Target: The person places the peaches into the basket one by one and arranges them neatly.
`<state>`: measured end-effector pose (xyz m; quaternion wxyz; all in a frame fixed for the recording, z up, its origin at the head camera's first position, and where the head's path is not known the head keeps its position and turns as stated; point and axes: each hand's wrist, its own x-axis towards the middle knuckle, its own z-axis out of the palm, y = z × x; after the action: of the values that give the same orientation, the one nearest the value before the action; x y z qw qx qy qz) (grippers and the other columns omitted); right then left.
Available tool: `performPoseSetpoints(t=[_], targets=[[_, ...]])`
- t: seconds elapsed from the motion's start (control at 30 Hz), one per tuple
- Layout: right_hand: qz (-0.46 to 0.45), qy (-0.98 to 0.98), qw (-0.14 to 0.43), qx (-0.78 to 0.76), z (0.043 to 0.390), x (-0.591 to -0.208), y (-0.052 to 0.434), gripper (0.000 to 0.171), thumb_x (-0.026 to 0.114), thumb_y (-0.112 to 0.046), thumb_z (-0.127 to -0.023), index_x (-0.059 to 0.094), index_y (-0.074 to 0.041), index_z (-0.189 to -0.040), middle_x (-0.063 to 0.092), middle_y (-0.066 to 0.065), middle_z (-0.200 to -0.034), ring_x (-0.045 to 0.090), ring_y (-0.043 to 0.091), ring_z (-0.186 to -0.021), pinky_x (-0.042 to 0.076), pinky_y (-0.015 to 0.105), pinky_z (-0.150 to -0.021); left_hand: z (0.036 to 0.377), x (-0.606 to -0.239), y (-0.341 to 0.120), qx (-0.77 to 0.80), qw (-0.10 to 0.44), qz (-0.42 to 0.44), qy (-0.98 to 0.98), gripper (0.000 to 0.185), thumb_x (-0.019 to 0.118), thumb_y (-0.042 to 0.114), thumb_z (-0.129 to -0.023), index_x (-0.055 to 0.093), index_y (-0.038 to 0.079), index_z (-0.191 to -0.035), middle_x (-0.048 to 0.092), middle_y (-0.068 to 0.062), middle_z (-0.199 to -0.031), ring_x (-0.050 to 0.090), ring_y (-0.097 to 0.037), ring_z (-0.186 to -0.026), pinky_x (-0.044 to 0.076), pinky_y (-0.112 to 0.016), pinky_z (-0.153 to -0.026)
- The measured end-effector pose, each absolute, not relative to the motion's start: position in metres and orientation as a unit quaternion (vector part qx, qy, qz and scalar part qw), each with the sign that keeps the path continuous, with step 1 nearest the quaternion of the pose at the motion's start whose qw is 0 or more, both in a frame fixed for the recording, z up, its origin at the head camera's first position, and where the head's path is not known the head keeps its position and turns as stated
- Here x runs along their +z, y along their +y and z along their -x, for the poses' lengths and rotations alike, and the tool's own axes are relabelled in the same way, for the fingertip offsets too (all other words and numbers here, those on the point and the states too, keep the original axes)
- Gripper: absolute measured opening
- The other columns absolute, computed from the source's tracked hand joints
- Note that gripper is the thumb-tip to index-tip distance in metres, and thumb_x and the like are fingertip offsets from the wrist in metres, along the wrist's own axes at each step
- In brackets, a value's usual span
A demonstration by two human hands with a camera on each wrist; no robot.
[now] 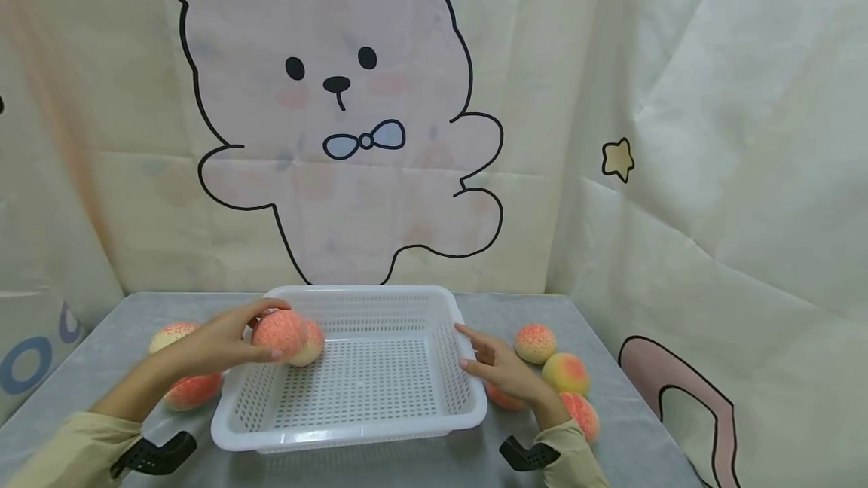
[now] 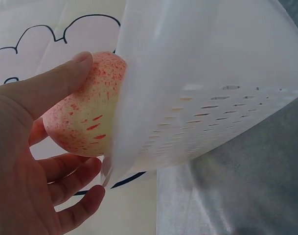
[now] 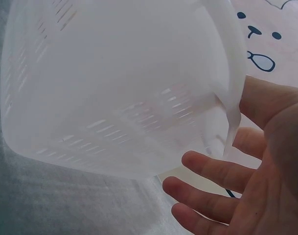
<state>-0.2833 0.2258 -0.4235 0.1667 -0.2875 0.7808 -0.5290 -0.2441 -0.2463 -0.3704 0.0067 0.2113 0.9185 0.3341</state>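
peach (image 1: 278,333) in left hand (image 1: 230,339); right hand (image 1: 505,367) on basket (image 1: 353,431) rim

head view: left hand grips the peach at the left end of the white basket. second peach (image 1: 312,345) shows partly behind it, within the basket (contact between the two cannot be made out). right thumb and index finger pinch the right rim. on the grey surface (image 1: 631,435): two peaches (image 1: 193,391) left of the basket, four more (image 1: 566,373) to its right, one partly hidden by the right hand.

left wrist view: thumb on the peach, fingers (image 2: 80,181) bent around its underside; basket wall covers part of the fruit.

right wrist view: thumb and index finger at the rim, remaining fingers slightly spread, loosely bent.
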Motion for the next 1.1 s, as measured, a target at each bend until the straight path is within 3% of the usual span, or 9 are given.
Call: performPoseSetpoints(t=[0.3,0.8,1.1], targets=[[0.293,0.773,0.168,-0.537,0.2853,-0.4269,0.2265,0.068,0.056,-0.018,-0.104,0.021,-0.007,-0.162,0.038,0.030,-0.157,0.053,0.045,-0.133,0.058,0.032,-0.092,0.2485,-0.3732,-0.2422,0.322,0.022,-0.233,0.917,0.075,0.084,0.036,-0.080,0.051,0.012,-0.143,0.068,-0.006,-0.122,0.059,-0.020,-0.107,0.052,-0.040,-0.084],[0.296,0.773,0.167,-0.536,0.2857,-0.4256,0.2251,0.068,0.055,-0.017,-0.104,0.021,-0.006,-0.161,0.038,0.030,-0.157,0.052,0.047,-0.134,0.058,0.034,-0.093,0.2479,-0.3744,-0.2411,0.309,0.027,-0.234,0.921,0.077,0.086,0.039,-0.078,0.052,0.012,-0.142,0.066,-0.010,-0.130,0.061,-0.028,-0.115,0.054,-0.045,-0.086],[0.298,0.772,0.167,-0.536,0.2850,-0.4260,0.2255,0.068,0.055,-0.017,-0.105,0.020,-0.005,-0.161,0.038,0.031,-0.156,0.052,0.046,-0.134,0.057,0.032,-0.093,0.2468,-0.3765,-0.2392,0.280,0.026,-0.212,0.936,0.079,0.088,0.041,-0.075,0.054,0.015,-0.142,0.063,-0.010,-0.132,0.054,-0.035,-0.120,0.052,-0.057,-0.087]])
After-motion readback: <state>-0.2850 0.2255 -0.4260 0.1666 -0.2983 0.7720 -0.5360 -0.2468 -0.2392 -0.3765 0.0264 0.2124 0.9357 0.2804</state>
